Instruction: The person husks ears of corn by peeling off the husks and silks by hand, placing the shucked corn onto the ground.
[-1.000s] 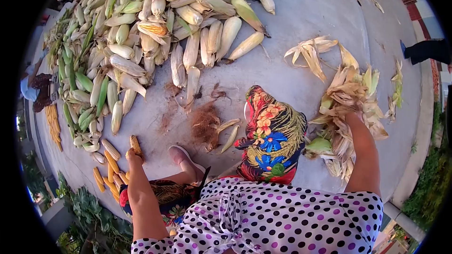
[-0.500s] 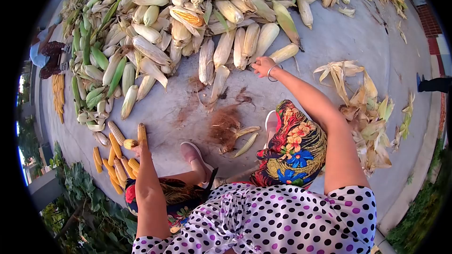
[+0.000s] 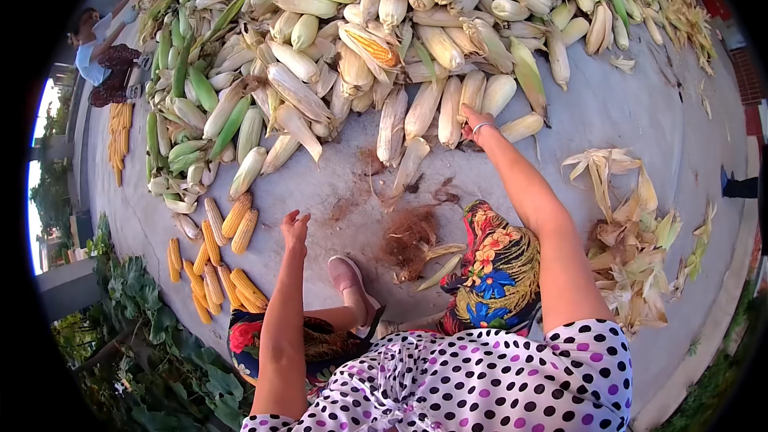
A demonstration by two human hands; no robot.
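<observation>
My right hand (image 3: 478, 122) reaches to the front edge of a large heap of corn in husks (image 3: 352, 40). Its fingers close around the lower end of a husked-over ear of corn (image 3: 473, 90); the palm side is hidden. My left hand (image 3: 296, 229) is raised over the concrete, fingers apart and empty. To its left lie several bare yellow corn cobs (image 3: 211, 242), and two of them, a cob (image 3: 237, 214) and another cob (image 3: 245, 231), rest nearest that hand.
Dry husks (image 3: 632, 248) are piled at right. Brown corn silk (image 3: 408, 242) lies between my feet. Another person (image 3: 108, 60) sits far left by a row of bare cobs (image 3: 119, 140). A dark-clad leg (image 3: 742, 186) shows at right. Leafy plants (image 3: 160, 328) border the lower left.
My left hand has let go of the bare cobs, now lying with the others, and moved right. My right hand has moved forward onto an ear in the heap. The view has shifted.
</observation>
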